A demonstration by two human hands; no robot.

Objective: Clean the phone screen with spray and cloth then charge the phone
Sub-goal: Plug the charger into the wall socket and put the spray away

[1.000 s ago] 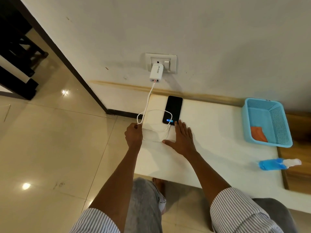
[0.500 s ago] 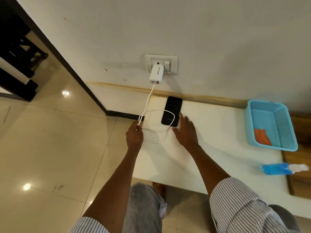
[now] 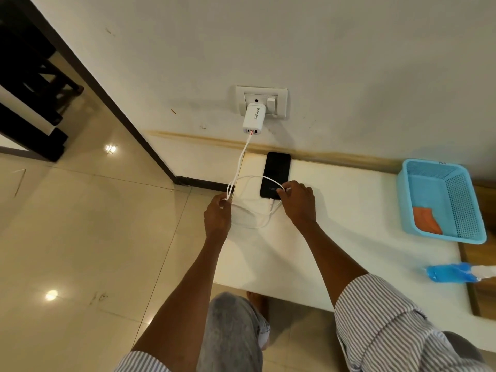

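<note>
A black phone (image 3: 276, 171) lies flat on the white table (image 3: 349, 224) against the wall, its screen dark. A white cable (image 3: 243, 154) runs from the white charger (image 3: 253, 120) in the wall socket (image 3: 261, 102), loops over the table and ends in a plug at the phone's near edge. My left hand (image 3: 217, 214) pinches a loop of the cable at the table's left edge. My right hand (image 3: 298, 201) holds the cable loop at the phone's near right corner. The orange cloth (image 3: 426, 220) lies in the blue basket (image 3: 442, 200). The blue spray bottle (image 3: 453, 273) lies on its side at the right.
Tiled floor spreads to the left of the table. Dark furniture (image 3: 29, 84) stands at the far left. A wooden surface (image 3: 480, 264) borders the table on the right. My knees and a bare foot show below the table's front edge.
My right hand lifted off the table beside the phone and curled its fingers onto the cable at the phone's corner. The phone's lit patch went dark. My left hand kept its hold.
</note>
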